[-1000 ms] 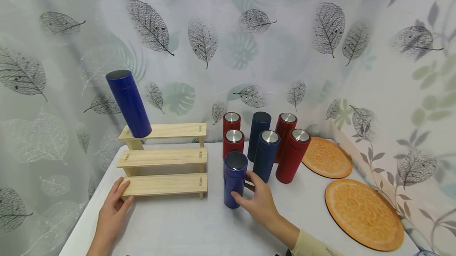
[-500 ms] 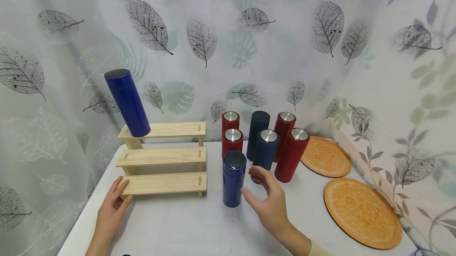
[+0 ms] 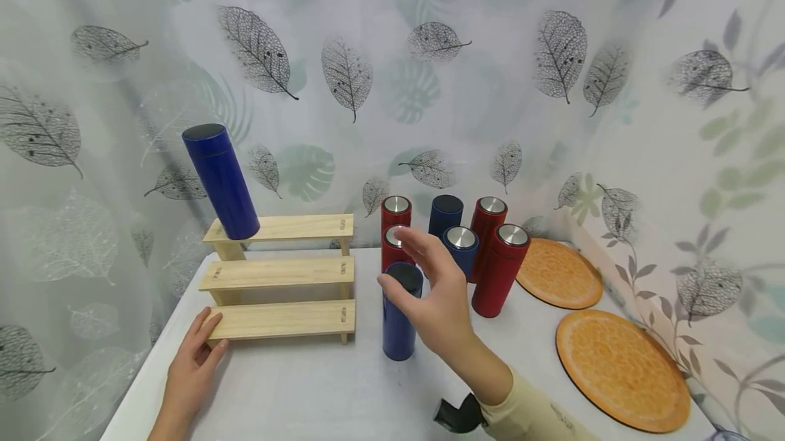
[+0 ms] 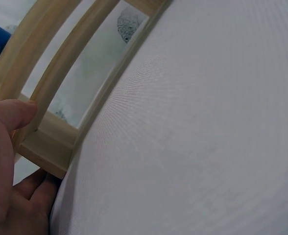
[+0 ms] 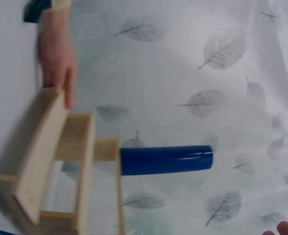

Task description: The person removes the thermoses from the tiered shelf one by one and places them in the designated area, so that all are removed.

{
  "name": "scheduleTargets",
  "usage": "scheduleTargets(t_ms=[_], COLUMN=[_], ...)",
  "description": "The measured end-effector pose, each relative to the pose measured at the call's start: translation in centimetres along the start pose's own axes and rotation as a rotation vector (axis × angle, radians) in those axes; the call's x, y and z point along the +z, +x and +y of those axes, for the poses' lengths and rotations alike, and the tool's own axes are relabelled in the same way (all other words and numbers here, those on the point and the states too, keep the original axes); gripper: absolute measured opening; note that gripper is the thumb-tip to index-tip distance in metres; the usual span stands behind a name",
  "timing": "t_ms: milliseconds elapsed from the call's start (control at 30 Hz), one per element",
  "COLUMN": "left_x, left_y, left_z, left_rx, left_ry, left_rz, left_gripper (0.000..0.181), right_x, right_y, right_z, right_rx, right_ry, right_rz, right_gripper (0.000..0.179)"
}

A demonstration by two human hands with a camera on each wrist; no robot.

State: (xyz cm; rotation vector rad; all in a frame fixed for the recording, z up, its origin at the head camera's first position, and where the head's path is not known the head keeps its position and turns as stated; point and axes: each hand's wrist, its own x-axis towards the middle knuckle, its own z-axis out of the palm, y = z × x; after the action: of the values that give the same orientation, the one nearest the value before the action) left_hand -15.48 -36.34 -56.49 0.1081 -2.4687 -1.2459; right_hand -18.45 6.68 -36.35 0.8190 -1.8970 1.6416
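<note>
My left hand (image 3: 191,369) grips the left end of the lowest step of a three-tier wooden rack (image 3: 282,318); the left wrist view shows thumb and fingers on either side of that end. On the top step, at the left, stands a bright blue vacuum flask (image 3: 222,182). My right hand (image 3: 438,294) is raised with fingers spread and curved, holding nothing. Partly hidden behind it is a blue flask (image 3: 398,332) with a dark lid, upright on the table. Only fingertips (image 5: 286,228) of the right hand enter the right wrist view.
Behind the right hand stand several flasks: a red flask (image 3: 499,274), another red flask (image 3: 488,217), a dark blue flask (image 3: 460,240) and more. Two round orange mats (image 3: 622,369) lie along the right. A leaf-print curtain (image 3: 392,86) hangs behind the white table (image 3: 294,393).
My right hand has let go of the dark-lidded blue flask, drawn back right, then risen in front of it. The flask stays put. My left hand keeps its place on the rack.
</note>
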Motion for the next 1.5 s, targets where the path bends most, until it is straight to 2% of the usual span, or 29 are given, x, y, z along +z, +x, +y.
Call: scheduleTargets(t_ms=[167,333,533,700,833,1100,1200,1367,1500], left_x=[0.0,0.1,0.1,0.0,0.1,0.2,0.2,0.3,0.3], left_y=[-0.1,0.0,-0.1,-0.1,-0.1,-0.1,0.0,0.1,0.1], left_z=[0.0,0.1,0.1,0.0,0.1,0.1,-0.1,-0.2,-0.2], left_rx=[0.002,0.0,-0.005,-0.027,-0.035,-0.001,0.014,0.029,0.023], left_ry=[0.02,0.019,0.021,0.037,0.036,0.02,0.015,0.004,0.0], left_rz=[0.016,0.003,-0.004,-0.013,-0.013,-0.001,0.007,0.004,0.001], left_gripper=[0.057,0.058,0.058,0.059,0.059,0.058,0.058,0.057,0.057], right_x=[1.9,3.7,6.4,9.0,11.1,15.4,17.0,19.2,20.8], right_y=[3.8,7.0,10.8,13.3,15.0,18.0,19.0,19.9,20.3], right_z=[-1.4,-2.6,-3.5,-3.9,-3.8,-1.5,-0.5,1.4,2.4], right_rx=[-0.007,-0.029,0.05,0.094,0.13,0.232,0.26,0.294,0.337], right_ry=[0.074,0.153,0.181,0.07,-0.014,-0.11,-0.182,-0.289,-0.309], right_rz=[-0.065,-0.135,-0.209,-0.299,-0.339,-0.323,-0.317,-0.315,-0.302], right_gripper=[0.06,0.057,0.055,0.059,0.064,0.068,0.069,0.068,0.071])
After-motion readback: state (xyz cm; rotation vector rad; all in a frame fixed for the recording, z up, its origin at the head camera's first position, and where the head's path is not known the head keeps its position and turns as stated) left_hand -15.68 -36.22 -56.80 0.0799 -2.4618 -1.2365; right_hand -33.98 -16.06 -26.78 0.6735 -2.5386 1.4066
